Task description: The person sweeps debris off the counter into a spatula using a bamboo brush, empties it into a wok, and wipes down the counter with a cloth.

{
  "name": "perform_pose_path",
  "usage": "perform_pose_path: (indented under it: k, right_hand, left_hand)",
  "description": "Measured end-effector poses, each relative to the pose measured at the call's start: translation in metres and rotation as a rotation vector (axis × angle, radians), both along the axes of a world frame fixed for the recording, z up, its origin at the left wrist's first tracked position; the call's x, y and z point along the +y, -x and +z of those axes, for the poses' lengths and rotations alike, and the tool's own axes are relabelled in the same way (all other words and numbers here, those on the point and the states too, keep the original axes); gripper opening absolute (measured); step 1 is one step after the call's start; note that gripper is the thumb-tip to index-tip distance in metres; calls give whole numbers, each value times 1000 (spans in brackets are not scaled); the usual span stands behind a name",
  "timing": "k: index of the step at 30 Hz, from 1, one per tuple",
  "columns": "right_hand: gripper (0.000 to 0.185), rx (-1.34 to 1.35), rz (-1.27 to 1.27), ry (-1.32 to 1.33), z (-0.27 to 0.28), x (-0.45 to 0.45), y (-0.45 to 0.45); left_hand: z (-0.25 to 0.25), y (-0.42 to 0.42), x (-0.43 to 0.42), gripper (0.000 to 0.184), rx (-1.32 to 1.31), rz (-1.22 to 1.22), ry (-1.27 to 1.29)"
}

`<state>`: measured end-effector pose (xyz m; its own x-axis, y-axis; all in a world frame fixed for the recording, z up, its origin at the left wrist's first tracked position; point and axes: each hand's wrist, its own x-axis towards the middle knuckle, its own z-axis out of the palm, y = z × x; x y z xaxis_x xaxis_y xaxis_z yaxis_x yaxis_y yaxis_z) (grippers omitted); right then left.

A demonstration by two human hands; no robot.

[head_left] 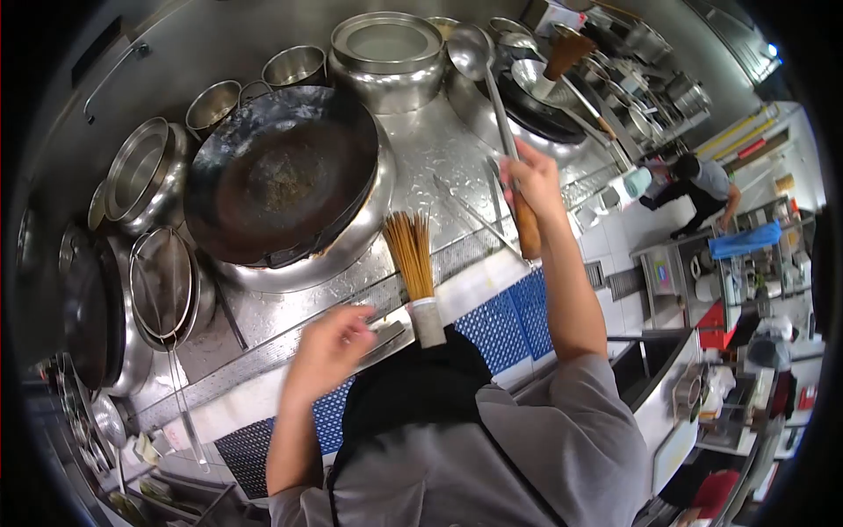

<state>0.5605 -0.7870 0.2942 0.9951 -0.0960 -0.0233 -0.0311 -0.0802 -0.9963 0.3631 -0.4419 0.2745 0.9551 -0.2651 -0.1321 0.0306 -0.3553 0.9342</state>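
Observation:
My right hand point(532, 180) is closed around the handle of a long steel ladle point(470, 53). Its wooden end sticks out below my fist, and its bowl reaches up to the back of the range. My left hand point(331, 349) is slightly blurred over the front edge, fingers loosely bent and apart, with nothing visible in them. Just right of it, a bamboo wok brush point(408, 255) with a pale bound grip stands bristles up at the counter edge, apart from my fingers. Behind it a large dark wok point(285, 171) rests tilted on its burner, with brownish residue at the bottom.
Steel pots point(386, 88) line the back. A wire strainer point(163, 281) lies at the left, over a bowl. Thin metal tools point(474, 211) lie on the wet steel counter point(413, 149). Another strainer point(544, 83) sits at the right. A co-worker point(698, 184) bends near shelving farther off.

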Motion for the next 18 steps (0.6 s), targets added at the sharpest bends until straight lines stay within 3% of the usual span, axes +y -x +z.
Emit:
perform_pose_path:
  k: [4,7,11,15,18]
  right_hand:
    - [20,-19,90,-115,9,24,-130]
    - [8,-8,185,-210,-4,43,-219]
    - [6,22,290,-171,-35,68,-306]
    - [7,144,351,-276,-56,77,-339]
    - [10,467,551,-950,-83,67,-353]
  left_hand:
    - [-46,-5,-91,45,-192,-74,-509]
    - [-77,-10,-141,60,-176,23,-768]
    - [-92,-17,-185,72,-52,118,-966]
    - [-105,-17,-207,83,-59,215,-1073]
    - [-107,-17,-218,88,-27,262,-1142]
